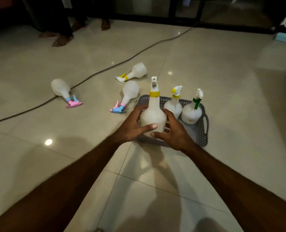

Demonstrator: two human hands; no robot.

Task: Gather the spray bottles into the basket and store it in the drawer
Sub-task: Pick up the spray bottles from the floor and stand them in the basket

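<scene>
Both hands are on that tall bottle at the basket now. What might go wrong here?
1. The tall bottle could bump the two upright bottles beside it, the yellow-collared and green-triggered ones, and tip them.
2. Three bottles lie near a cable on the floor; reaching might snag it.
</scene>
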